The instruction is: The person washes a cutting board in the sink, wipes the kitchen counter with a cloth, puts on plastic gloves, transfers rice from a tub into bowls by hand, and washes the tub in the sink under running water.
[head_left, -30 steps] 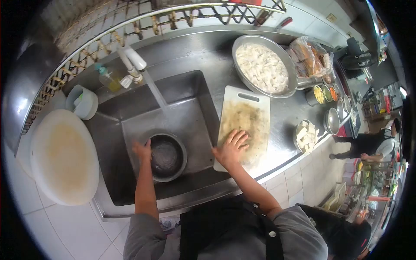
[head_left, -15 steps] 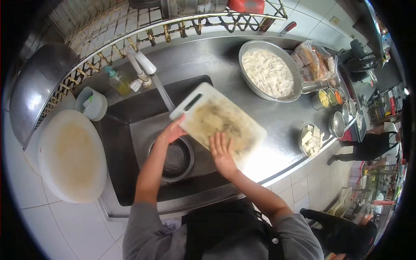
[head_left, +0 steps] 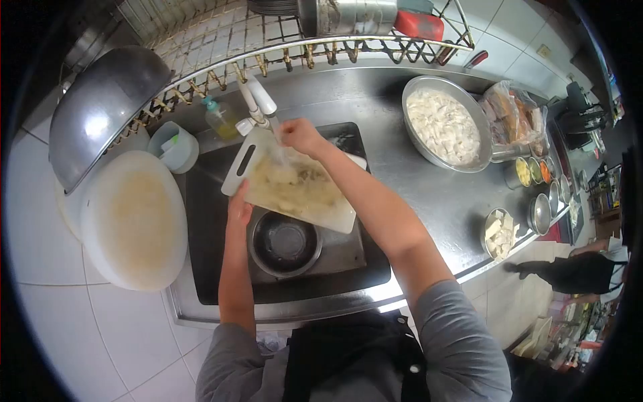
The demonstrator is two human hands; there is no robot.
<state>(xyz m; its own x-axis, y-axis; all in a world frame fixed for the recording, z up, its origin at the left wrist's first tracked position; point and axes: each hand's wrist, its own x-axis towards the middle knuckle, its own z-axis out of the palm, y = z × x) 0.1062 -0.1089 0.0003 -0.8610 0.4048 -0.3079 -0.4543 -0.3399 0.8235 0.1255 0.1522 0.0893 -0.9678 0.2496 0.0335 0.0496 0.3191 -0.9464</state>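
A white cutting board (head_left: 301,195) with brownish stains lies tilted over the sink (head_left: 209,275), its surface wet. My left hand (head_left: 240,205) grips its near edge beside the handle slot, closed around the rim. Above the board's far side, my right hand (head_left: 301,137) is at the water stream just below the faucet (head_left: 261,98), its fingers curled. Whether anything is inside those fingers is hidden. Below the board, a round dark metal bowl (head_left: 286,244) sits in the sink.
Left of the sink stands a large round white board (head_left: 134,221). A soap bottle (head_left: 220,119) and a white tub (head_left: 175,147) are behind. On the counter are a bowl of pale pieces (head_left: 444,127), bagged food (head_left: 512,114) and a smaller bowl (head_left: 499,234). A wire rack (head_left: 321,43) hangs overhead.
My right hand has left the board's surface, where it lay flat, and moved up to the faucet with fingers curled. The board has shifted left, under the water, still in my left hand.
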